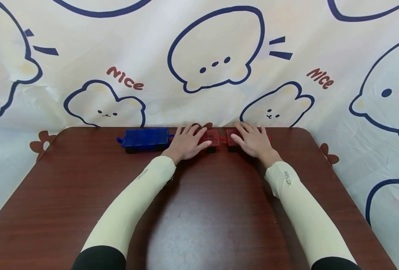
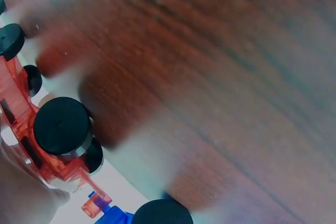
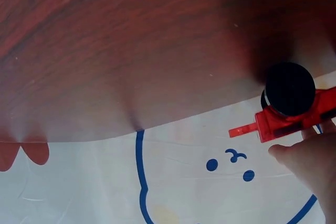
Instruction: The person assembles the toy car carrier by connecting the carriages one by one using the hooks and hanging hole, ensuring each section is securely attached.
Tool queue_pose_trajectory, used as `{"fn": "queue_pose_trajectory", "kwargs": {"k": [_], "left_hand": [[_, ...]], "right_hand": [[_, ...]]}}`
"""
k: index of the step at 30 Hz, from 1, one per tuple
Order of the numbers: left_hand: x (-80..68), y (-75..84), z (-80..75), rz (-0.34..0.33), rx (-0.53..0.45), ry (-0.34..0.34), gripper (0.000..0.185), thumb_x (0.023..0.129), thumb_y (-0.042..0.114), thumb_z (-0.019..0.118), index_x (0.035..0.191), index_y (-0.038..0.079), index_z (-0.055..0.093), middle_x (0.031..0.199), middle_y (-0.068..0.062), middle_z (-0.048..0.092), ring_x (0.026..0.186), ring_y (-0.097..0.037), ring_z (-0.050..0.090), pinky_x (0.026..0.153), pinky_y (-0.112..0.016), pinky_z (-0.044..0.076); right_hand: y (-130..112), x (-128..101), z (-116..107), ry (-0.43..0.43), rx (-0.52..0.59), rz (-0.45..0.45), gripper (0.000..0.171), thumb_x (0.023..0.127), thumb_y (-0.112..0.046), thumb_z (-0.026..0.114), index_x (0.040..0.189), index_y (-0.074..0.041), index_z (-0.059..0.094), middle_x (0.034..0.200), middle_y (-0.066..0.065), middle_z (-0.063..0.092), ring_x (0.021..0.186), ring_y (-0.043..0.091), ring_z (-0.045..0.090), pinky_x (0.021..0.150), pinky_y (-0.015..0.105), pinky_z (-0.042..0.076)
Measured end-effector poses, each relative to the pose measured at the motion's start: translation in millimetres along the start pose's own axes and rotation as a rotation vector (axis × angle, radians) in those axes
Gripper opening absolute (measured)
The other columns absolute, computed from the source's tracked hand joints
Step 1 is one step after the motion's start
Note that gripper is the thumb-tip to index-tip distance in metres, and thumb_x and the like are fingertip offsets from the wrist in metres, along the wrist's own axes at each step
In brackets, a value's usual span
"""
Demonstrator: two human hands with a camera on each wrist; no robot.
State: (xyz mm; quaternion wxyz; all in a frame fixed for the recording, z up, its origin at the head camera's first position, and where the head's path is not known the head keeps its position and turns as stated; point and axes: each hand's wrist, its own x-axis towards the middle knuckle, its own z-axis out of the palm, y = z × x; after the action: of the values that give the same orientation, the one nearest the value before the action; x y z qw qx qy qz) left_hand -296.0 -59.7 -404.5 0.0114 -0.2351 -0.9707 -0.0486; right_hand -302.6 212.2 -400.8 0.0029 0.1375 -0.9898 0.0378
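Black-and-pale sleeves (image 1: 132, 206) lead to left fingers (image 1: 204, 145) and right fingers (image 1: 238, 140) touching red wagons (image 1: 213, 138)

Printed lettering recorded at two locations.

Backdrop cloth (image 1: 155, 45): the word "Nice" (image 1: 124, 78) in reddish-brown lettering, slanting downward, left of centre; a second "Nice" (image 1: 320, 78), same style and colour, right of centre.

Sleeves: small dark lettering near the cuff of each. Right pale sleeve (image 1: 307, 204) reads "LetsSlim" (image 1: 288, 178); left pale sleeve (image 1: 128, 200) appears to carry the same wording, less distinct.
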Motion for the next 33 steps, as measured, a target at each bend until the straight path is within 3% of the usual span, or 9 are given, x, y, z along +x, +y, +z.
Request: {"fn": "queue_pose_trajectory", "kwargs": {"k": [19, 33], "left_hand": [[-15.9, -11.2, -5.0, -0.077, 0.033, 0.023, 0.077, 0.086, 0.075, 0.014, 0.149, 0.03, 0.022, 0.153, -0.007, 0.025, 0.144, -0.029, 0.015, 0.114, -0.058, 0.009], [-32.5, -35.8, -16.5, -0.174, -0.039, 0.072, 0.078, 0.087, 0.075, 0.016, 0.147, 0.026, 0.027, 0.152, -0.009, 0.03, 0.143, -0.034, 0.018, 0.113, -0.061, 0.01]], "right_hand": [[-30, 4, -2, 0.079, -0.01, -0.088, 0.076, 0.088, -0.073, 0.013, 0.149, -0.028, 0.024, 0.155, 0.002, 0.025, 0.146, 0.025, 0.012, 0.113, 0.063, 0.004], [-52, 11, 3, 0.092, 0.024, -0.143, 0.079, 0.087, -0.074, 0.013, 0.147, -0.026, 0.03, 0.156, 0.003, 0.024, 0.145, 0.026, 0.014, 0.114, 0.06, 0.001]]}}
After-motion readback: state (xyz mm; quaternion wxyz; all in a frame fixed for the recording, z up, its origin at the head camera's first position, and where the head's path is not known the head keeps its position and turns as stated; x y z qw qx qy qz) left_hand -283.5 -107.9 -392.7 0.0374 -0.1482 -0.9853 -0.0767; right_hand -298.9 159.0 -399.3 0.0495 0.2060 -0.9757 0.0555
